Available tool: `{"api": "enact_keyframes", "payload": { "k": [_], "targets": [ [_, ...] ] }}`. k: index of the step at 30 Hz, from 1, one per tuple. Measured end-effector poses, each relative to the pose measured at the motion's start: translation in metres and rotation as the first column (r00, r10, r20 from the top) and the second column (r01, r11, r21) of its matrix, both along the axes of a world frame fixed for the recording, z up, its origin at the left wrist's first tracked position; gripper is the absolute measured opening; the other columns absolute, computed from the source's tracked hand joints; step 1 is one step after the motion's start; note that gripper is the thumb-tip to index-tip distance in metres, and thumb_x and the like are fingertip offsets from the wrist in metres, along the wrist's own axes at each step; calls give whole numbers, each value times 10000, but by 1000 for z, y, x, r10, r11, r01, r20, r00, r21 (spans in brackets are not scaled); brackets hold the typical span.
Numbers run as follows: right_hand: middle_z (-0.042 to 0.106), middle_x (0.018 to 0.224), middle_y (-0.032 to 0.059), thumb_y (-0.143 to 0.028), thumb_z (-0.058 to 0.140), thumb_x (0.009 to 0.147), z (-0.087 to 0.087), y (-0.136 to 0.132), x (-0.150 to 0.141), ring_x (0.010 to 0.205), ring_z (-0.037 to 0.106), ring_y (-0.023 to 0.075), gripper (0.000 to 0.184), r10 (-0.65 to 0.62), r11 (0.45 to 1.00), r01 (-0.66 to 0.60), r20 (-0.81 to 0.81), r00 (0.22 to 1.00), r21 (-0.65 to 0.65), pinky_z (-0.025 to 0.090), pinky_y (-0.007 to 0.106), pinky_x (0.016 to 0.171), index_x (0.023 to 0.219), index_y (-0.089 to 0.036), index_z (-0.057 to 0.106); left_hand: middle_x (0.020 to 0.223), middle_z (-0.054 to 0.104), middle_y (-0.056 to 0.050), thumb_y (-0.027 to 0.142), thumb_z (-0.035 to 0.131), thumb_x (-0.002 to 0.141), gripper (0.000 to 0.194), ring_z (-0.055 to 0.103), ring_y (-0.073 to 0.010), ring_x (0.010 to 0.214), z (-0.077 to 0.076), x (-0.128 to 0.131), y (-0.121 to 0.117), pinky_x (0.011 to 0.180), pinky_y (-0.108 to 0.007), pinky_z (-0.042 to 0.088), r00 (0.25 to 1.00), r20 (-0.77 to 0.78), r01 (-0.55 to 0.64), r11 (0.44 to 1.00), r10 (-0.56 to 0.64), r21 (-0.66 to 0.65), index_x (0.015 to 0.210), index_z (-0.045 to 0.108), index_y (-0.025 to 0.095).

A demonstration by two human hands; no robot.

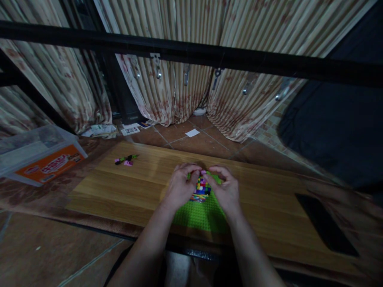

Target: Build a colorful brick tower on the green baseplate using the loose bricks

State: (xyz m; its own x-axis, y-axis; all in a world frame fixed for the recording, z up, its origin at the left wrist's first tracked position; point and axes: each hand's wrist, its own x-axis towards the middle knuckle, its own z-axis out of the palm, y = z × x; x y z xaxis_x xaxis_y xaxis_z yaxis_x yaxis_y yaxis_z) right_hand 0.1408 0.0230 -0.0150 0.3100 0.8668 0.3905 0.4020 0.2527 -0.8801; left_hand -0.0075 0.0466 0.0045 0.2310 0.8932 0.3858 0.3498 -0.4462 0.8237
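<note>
A green studded baseplate [200,217] lies on the wooden board in front of me. On it stands a small block of many-coloured toy bricks [202,187], with red, yellow, blue and white squares. My left hand [182,183] curls around its left side, thumb and fingers at the top edge. From the right, my right hand [225,187] reaches in with thumb and index finger bent together. Between the fingertips of both hands shows a small pink brick [203,172] at the far top of the block. The fingers partly hide it.
Several loose pink, green and black bricks [127,160] lie at the left of the wooden board [119,187]. A clear plastic box [44,157] with an orange label stands further left. A black flat object [326,224] lies at right. A dark bar [191,52] crosses before striped curtains.
</note>
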Motion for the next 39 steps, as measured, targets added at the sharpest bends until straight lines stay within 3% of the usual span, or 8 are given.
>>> {"api": "enact_keyframes", "payload": {
  "k": [5, 11, 18, 30, 39],
  "targets": [
    [713, 978, 47, -404, 611, 812, -6, 2, 3, 916, 641, 206, 262, 60, 991, -88, -250, 966, -101, 473, 362, 846, 975, -218, 700, 1021, 700, -31, 267, 551, 863, 178, 594, -200, 1007, 1, 3, 1, 937, -370, 430, 999, -32, -18, 1000, 18, 0, 960, 697, 234],
    [729, 962, 36, -437, 570, 837, -6, 5, 2, 951, 644, 209, 277, 101, 984, -137, -280, 955, -110, 454, 363, 894, 919, -224, 726, 1053, 693, -32, 272, 552, 862, 183, 581, -210, 1028, 1, 4, 1, 961, -400, 418, 994, -104, 16, 999, -13, 30, 961, 704, 252],
    [738, 937, 33, -464, 625, 788, -8, 4, 1, 928, 650, 216, 286, 107, 975, -169, -363, 926, -144, 466, 371, 886, 894, -224, 735, 1040, 700, -27, 260, 542, 868, 191, 582, -212, 1034, -2, 4, 1, 955, -408, 412, 995, -96, 29, 999, -26, 31, 949, 715, 271],
    [744, 846, 20, -390, 730, 687, -7, 4, -6, 807, 655, 181, 215, 96, 972, -202, -582, 808, -119, 500, 339, 801, 827, -228, 750, 961, 723, -12, 228, 568, 844, 181, 607, -205, 985, 3, 5, 5, 948, -417, 412, 990, -142, 21, 998, -12, 64, 884, 733, 290],
    [725, 736, 7, -378, 783, 610, -2, 6, -13, 692, 636, 156, 220, 39, 972, -180, -650, 759, -152, 499, 302, 711, 749, -213, 735, 821, 730, -12, 168, 592, 793, 197, 642, -202, 828, 10, 8, 10, 830, -378, 463, 993, -111, 46, 999, -46, 3, 787, 748, 289]
  ]
}}
